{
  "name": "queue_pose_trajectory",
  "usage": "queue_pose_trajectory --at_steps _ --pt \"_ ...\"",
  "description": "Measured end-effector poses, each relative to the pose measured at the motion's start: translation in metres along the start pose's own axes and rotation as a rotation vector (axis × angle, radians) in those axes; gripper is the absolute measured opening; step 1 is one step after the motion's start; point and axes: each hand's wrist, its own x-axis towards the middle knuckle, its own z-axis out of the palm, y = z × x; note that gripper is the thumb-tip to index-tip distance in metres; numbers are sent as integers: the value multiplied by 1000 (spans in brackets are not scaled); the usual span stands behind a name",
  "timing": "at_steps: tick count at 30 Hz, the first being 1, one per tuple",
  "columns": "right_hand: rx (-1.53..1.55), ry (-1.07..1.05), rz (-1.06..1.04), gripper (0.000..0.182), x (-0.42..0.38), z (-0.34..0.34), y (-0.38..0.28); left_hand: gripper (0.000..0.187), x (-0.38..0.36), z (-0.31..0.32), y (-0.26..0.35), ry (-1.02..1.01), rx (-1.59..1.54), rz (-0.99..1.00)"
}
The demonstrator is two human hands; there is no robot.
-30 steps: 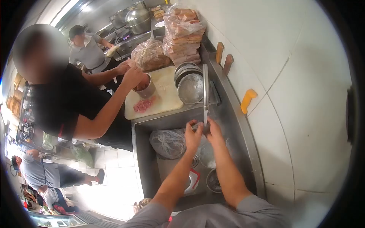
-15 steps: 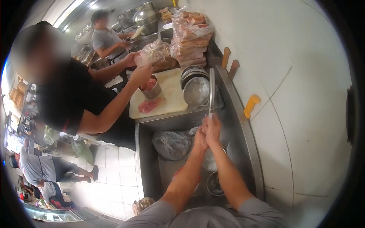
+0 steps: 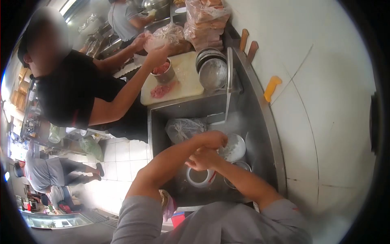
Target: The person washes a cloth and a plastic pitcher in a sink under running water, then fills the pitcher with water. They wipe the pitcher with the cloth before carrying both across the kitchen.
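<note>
My left hand (image 3: 212,139) and my right hand (image 3: 200,159) are pressed together low over the steel sink (image 3: 260,122), the left above the right. The left fingers curl down beside a metal bowl (image 3: 236,147) with white residue. The right hand's fingers are loosely spread, and I see nothing in it. Below the hands stand a white cup with a red mark (image 3: 199,177) and another metal bowl (image 3: 240,166). The faucet (image 3: 228,81) rises behind the hands. A tied plastic bag (image 3: 185,128) lies in the sink's far left corner.
A person in a black shirt (image 3: 69,93) works at a cutting board (image 3: 189,83) with raw meat pieces (image 3: 160,90), a metal tin (image 3: 164,74) and stacked steel bowls (image 3: 213,71). Knife handles, one yellow (image 3: 271,88), hang along the tiled wall. Other people stand further left.
My hands have dropped from under the faucet's spout down toward the bowls in the sink. My view has tilted downward. The person in black has lifted a bag above the tin.
</note>
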Motion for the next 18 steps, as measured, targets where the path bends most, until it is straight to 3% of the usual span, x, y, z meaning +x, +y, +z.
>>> queue_pose_trajectory --at_steps 2,4,5,7,8,9,12,14,16,17,18 --pt "69 -7 32 27 2 18 -8 27 0 21 -17 237 250 10" --pt "105 -50 51 22 3 24 -18 29 -9 23 -28 368 231 -295" --pt "69 -209 75 22 -9 32 -23 30 -26 16 -43 487 192 -215" --pt "-7 -528 118 22 -59 60 -30 38 -70 -1 -66 636 -62 -288" --pt "-91 -677 111 22 -93 91 -17 42 -87 -7 -71 661 -279 -441" --pt "-168 -829 103 23 -121 117 -6 41 -105 -2 -76 694 -303 -411" --pt "-165 -966 165 28 -120 118 16 39 -148 17 -85 789 -428 -327" --pt "90 -532 510 31 -92 94 32 36 -171 40 -86 788 -599 -307" --pt "419 -578 683 41 -45 37 83 33 -190 58 -69 911 -598 -260" --pt "479 -498 976 45 -17 2 96 32 -199 67 -59 973 -592 -234" --pt "411 -260 946 48 -11 1 132 31 -205 76 -50 972 -653 -220"
